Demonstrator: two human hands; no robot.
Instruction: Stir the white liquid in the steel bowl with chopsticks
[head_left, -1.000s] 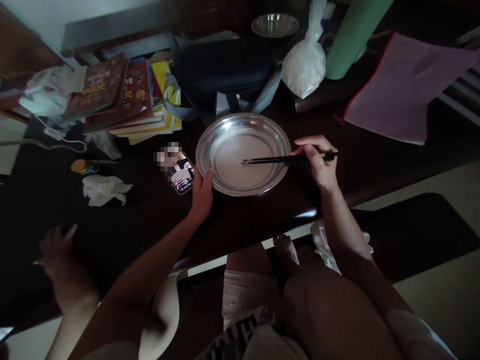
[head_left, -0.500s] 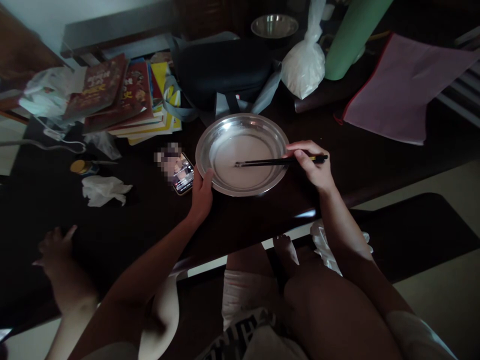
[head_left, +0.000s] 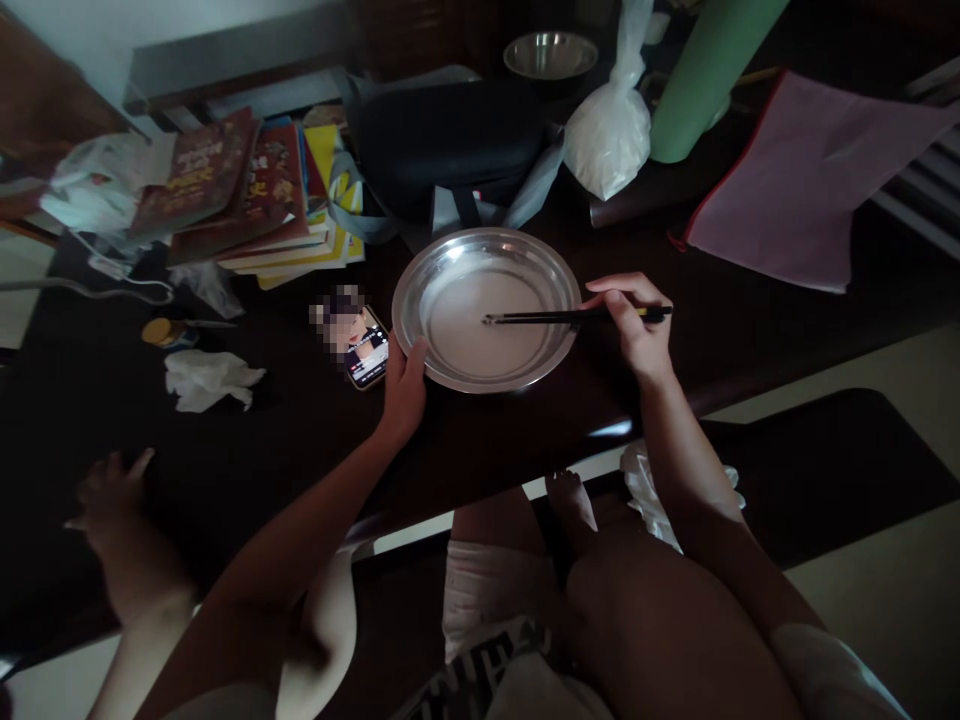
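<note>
A round steel plate (head_left: pixel 426 270) with a thin whitish liquid in it sits on the dark table (head_left: pixel 750 320). My left hand (head_left: pixel 403 390) grips the plate's near-left rim. My right hand (head_left: pixel 637 325) holds a pair of dark chopsticks (head_left: pixel 555 317) flat over the plate from the right. Their tips rest in the liquid near the plate's middle. A lit phone (head_left: pixel 366 352) lies just left of my left hand.
Stacked books (head_left: pixel 255 190), a dark bag (head_left: pixel 442 140), a white plastic bag (head_left: pixel 611 125), a green cylinder (head_left: pixel 701 85), a steel bowl (head_left: pixel 550 52) and a pink cloth (head_left: pixel 810 170) crowd the far side. A crumpled tissue (head_left: pixel 210 378) lies left. Another person's hand (head_left: pixel 112 500) rests at the table's near left.
The chopstick tips moved left through the liquid, then back right to about where they began. My right hand followed. My left hand and the plate stayed still.
</note>
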